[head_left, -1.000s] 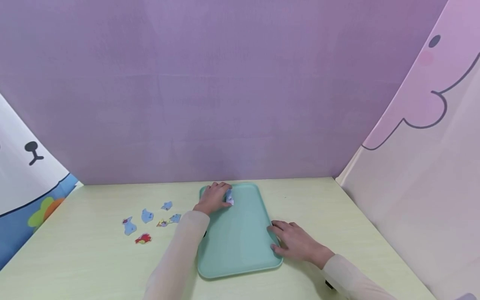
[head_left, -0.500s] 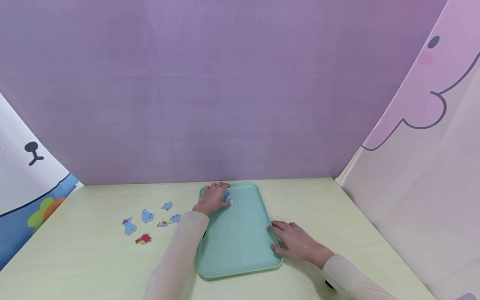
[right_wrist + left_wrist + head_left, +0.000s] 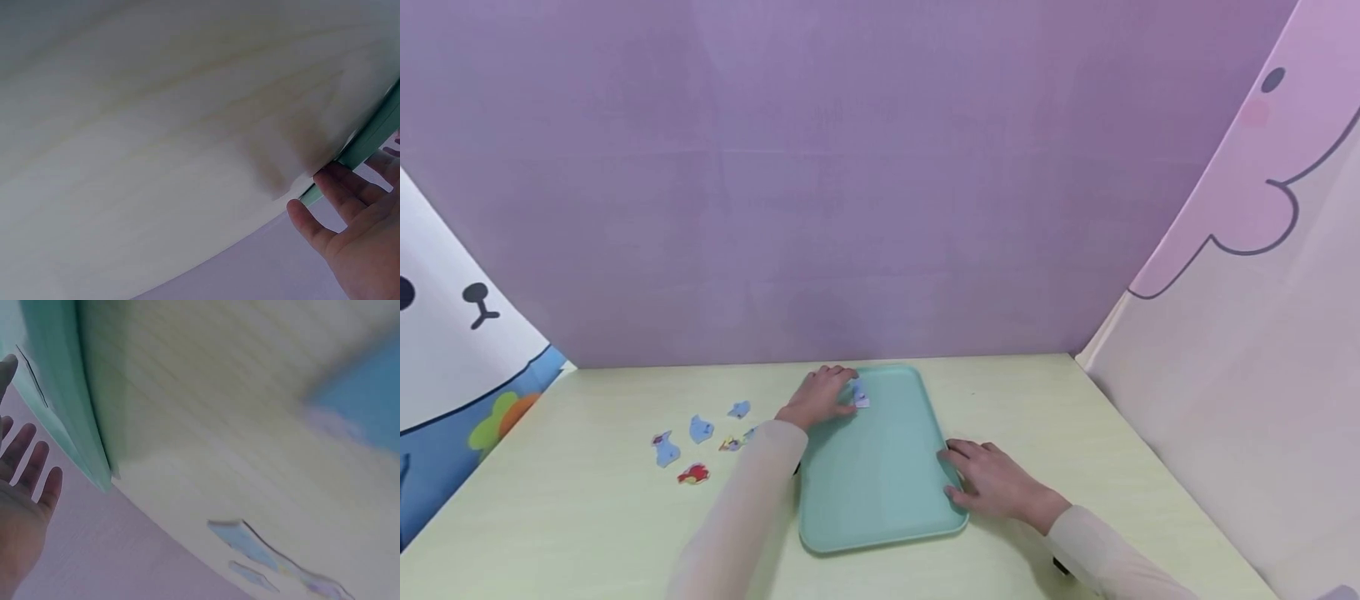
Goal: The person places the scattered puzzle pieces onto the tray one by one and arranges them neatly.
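Note:
My left hand (image 3: 820, 397) is over the upper left part of a light green tray (image 3: 880, 475), fingers spread and loosely bent. A small blue and white paper cutout (image 3: 861, 395) lies on the tray just right of its thumb and fingertips. In the left wrist view that hand (image 3: 25, 494) has spread fingers, and the cutout (image 3: 31, 375) shows as a thin sliver on the tray. My right hand (image 3: 992, 479) rests at the tray's right edge with relaxed fingers; the right wrist view shows the hand's fingertips (image 3: 320, 187) against the green rim (image 3: 369, 137).
Left of the tray several cutouts lie on the pale wooden table (image 3: 587, 500): blue ones (image 3: 702, 429), a red one (image 3: 694, 474) and a yellowish one (image 3: 731, 444). The left sleeve (image 3: 737, 508) partly covers another blue one. A purple wall (image 3: 880, 183) stands behind.
My left hand has drawn slightly left, away from the cutout, which now lies on the tray with more of it showing. The right hand stays at the tray's edge. The head view has shifted slightly.

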Available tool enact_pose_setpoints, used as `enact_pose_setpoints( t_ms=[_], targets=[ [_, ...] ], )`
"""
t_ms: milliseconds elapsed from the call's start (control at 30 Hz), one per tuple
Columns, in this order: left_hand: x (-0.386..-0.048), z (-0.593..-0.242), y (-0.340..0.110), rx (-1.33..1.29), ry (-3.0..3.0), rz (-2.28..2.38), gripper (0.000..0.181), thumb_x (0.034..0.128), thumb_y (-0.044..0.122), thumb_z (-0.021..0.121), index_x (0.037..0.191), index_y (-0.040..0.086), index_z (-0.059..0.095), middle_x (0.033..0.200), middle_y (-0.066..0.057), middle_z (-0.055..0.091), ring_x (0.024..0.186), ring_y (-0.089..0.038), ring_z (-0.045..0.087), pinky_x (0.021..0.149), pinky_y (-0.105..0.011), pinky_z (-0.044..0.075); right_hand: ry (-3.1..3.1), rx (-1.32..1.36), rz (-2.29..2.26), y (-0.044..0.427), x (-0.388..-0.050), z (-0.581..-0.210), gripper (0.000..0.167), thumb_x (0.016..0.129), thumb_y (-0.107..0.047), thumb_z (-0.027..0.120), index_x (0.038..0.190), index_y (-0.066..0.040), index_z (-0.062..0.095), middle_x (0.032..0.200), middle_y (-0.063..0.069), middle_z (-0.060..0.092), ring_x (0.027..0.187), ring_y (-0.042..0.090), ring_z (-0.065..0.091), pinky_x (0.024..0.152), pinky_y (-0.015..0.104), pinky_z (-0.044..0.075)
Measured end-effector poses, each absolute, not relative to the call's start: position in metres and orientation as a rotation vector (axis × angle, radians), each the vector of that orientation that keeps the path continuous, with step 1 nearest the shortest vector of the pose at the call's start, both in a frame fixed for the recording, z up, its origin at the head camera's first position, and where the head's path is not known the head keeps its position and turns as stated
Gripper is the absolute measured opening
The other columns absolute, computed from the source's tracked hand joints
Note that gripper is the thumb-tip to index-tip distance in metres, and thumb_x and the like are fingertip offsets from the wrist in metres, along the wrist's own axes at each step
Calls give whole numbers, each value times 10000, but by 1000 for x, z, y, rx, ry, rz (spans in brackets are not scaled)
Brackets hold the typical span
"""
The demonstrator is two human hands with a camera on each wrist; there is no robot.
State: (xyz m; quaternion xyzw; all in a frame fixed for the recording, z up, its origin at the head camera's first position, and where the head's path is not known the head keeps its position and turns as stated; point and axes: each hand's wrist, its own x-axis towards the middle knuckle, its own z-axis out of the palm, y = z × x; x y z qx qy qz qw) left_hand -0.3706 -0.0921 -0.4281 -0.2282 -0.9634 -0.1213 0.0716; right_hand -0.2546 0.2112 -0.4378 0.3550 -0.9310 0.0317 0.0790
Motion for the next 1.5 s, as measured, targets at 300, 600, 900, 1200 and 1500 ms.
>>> enact_pose_setpoints(
  t_ms=[300, 600, 900, 1200, 1500],
  targets=[
    [-360, -431, -104, -779, -2899, -349, 561, 773, 356, 709, 1263, 165, 514, 1299, -44, 517, 1230, -279, 434, 1015, -458, 332, -2811, 1059, 68, 213, -254, -439, 472, 862, -375, 557, 1229, -78, 536, 1264, 132, 525, 1136, 270, 529, 862, 452, 451],
    [-341, -424, -115, -822, -2898, -377, 532, 762, 329, 724, 1232, 159, 540, 1253, -42, 546, 1182, -271, 456, 973, -491, 364, -2794, 1052, 73, 214, -254, -440, 478, 856, -377, 567, 1230, -81, 535, 1259, 126, 528, 1130, 272, 534, 863, 451, 453],
    [-322, -422, -129, -905, -2857, -323, 502, 760, 335, 723, 1196, 140, 566, 1210, -54, 571, 1143, -279, 488, 912, -507, 407, -2831, 1036, 92, 213, -254, -439, 483, 862, -380, 554, 1247, -90, 523, 1281, 120, 515, 1152, 265, 519, 890, 450, 437],
    [-299, -422, -145, -969, -2747, -239, 478, 753, 339, 724, 1152, 114, 588, 1135, -67, 598, 1045, -277, 538, 811, -447, 455, -2821, 1044, 107, 211, -253, -437, 473, 863, -368, 558, 1237, -81, 530, 1274, 131, 517, 1148, 278, 521, 887, 461, 437],
    [-282, -420, -165, -935, -2738, -218, 465, 760, 360, 710, 1154, 143, 593, 1121, -18, 609, 1025, -231, 543, 817, -404, 460, -2802, 1047, 106, 211, -254, -438, 476, 855, -367, 570, 1234, -82, 532, 1263, 131, 525, 1137, 275, 529, 876, 455, 445]
  ],
)
